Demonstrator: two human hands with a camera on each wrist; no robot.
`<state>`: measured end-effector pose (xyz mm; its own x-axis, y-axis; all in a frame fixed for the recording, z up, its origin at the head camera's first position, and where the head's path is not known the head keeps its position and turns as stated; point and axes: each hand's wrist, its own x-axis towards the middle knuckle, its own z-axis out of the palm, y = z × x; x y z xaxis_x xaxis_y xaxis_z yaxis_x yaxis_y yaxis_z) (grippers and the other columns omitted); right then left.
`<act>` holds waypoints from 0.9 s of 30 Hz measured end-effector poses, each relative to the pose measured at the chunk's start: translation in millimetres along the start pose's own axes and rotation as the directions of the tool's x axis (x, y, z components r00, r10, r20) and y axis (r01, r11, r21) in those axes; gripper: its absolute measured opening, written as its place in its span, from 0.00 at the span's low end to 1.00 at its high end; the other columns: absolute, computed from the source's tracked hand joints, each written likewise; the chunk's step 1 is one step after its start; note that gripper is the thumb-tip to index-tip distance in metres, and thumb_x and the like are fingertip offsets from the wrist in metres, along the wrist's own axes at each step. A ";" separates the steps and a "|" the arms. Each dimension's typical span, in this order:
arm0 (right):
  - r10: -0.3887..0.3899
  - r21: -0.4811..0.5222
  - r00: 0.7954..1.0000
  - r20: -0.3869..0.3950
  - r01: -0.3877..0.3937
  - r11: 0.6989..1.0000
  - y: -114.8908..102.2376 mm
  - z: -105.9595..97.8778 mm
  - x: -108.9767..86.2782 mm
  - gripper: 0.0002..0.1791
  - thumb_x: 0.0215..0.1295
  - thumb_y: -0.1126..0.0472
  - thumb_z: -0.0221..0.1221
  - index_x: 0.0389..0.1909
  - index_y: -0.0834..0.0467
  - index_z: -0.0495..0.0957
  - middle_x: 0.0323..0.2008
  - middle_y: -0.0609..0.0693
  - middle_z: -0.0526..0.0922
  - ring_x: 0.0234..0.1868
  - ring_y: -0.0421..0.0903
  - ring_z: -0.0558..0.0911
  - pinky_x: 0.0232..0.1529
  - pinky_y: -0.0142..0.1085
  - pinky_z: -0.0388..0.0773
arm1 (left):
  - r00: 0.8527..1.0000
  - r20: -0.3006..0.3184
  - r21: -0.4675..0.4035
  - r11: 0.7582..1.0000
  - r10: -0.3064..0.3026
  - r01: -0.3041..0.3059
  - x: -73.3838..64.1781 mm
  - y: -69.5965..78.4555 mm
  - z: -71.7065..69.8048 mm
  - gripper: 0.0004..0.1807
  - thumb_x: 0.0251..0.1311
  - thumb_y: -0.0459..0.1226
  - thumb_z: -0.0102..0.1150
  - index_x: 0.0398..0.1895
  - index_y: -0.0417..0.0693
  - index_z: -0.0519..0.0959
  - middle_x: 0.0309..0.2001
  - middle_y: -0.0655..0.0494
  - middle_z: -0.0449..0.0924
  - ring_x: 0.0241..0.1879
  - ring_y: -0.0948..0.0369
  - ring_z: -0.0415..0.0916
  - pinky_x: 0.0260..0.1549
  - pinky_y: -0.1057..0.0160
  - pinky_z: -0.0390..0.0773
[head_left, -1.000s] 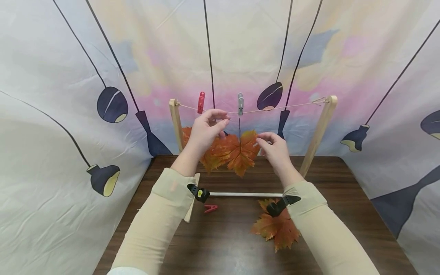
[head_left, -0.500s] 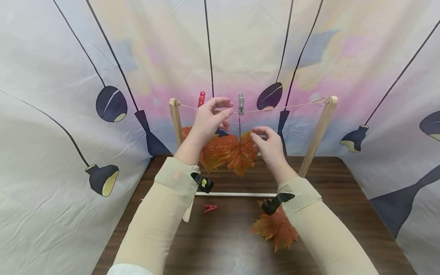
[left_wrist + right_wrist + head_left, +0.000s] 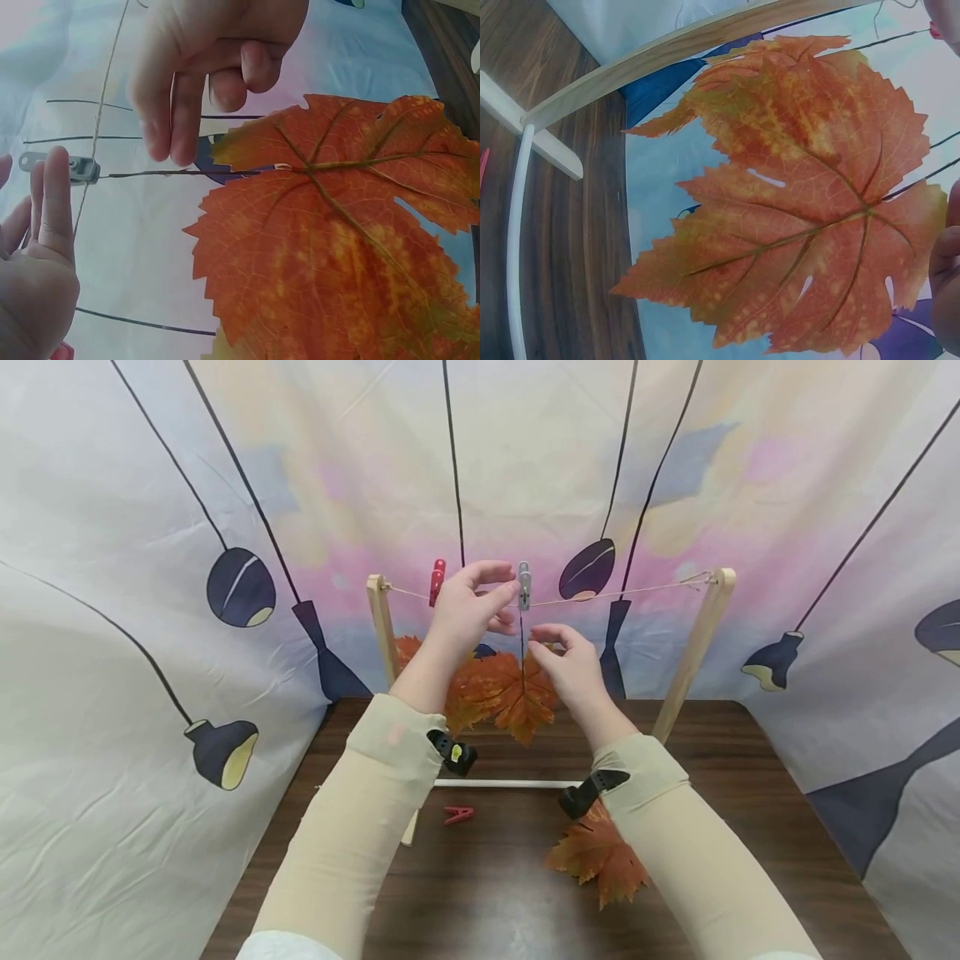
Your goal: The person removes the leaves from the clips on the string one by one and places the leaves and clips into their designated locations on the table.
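Observation:
My left hand (image 3: 474, 606) is raised at the line with relaxed, slightly bent fingers. Its fingertips are right beside a grey clothespin (image 3: 524, 587), overlapping it in the left wrist view. That clothespin stands upright on the string and bears a maple leaf (image 3: 330, 225) by its dark stem (image 3: 172, 173). Lower and to the right, my right hand (image 3: 572, 664) has its loosely bent fingers close to the stem, above the leaf's edge. Left of the left hand, a red clothespin (image 3: 437, 582) sits on the string, with a second orange leaf (image 3: 408, 650) partly hidden below.
The string (image 3: 622, 594) runs between two wooden posts (image 3: 693, 656), joined low down by a white rod (image 3: 510, 783). On the brown table (image 3: 480, 893) lie a loose red clothespin (image 3: 459, 815) and another maple leaf (image 3: 600, 856), partly under the right forearm. Printed fabric (image 3: 337, 460) surrounds the table.
Both hands have moved up and toward the grey clothespin: the left rightward, the right leftward from the leaf's right edge to beside the stem. The hanging leaves stay about where they were.

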<state>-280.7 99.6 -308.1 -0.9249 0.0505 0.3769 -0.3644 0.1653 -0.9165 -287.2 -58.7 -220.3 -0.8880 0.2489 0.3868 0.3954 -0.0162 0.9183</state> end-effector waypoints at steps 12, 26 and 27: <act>0.015 -0.032 1.000 0.026 -0.014 0.999 -8.6 7.7 7.3 0.16 0.62 0.58 0.60 0.50 0.59 0.77 0.43 0.51 0.79 0.23 0.45 0.74 0.25 0.32 0.73 | 0.999 -0.011 0.052 0.998 -0.034 0.035 7.7 0.6 5.5 0.20 0.61 0.38 0.60 0.56 0.43 0.74 0.51 0.54 0.75 0.26 0.51 0.77 0.29 0.58 0.81; 0.019 -0.005 1.000 0.002 -0.019 1.000 -9.4 10.8 8.5 0.12 0.62 0.60 0.60 0.45 0.62 0.78 0.36 0.53 0.78 0.24 0.47 0.75 0.26 0.34 0.75 | 0.998 -0.030 0.194 0.979 -0.060 0.065 13.6 0.3 8.0 0.20 0.60 0.43 0.60 0.55 0.49 0.75 0.47 0.58 0.76 0.17 0.59 0.68 0.22 0.63 0.77; 0.020 -0.004 1.000 0.001 -0.020 1.000 -9.1 10.6 8.4 0.12 0.62 0.61 0.60 0.45 0.62 0.78 0.37 0.53 0.78 0.24 0.47 0.75 0.26 0.34 0.75 | 0.998 -0.029 0.199 0.978 -0.061 0.066 13.9 1.0 8.4 0.20 0.60 0.43 0.60 0.55 0.49 0.75 0.47 0.58 0.76 0.18 0.59 0.68 0.22 0.63 0.77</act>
<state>-286.3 88.1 -298.0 -0.9320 0.0530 0.3587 -0.3457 0.1681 -0.9232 -297.1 -47.1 -214.6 -0.9169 0.2217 0.3318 0.3748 0.1930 0.9068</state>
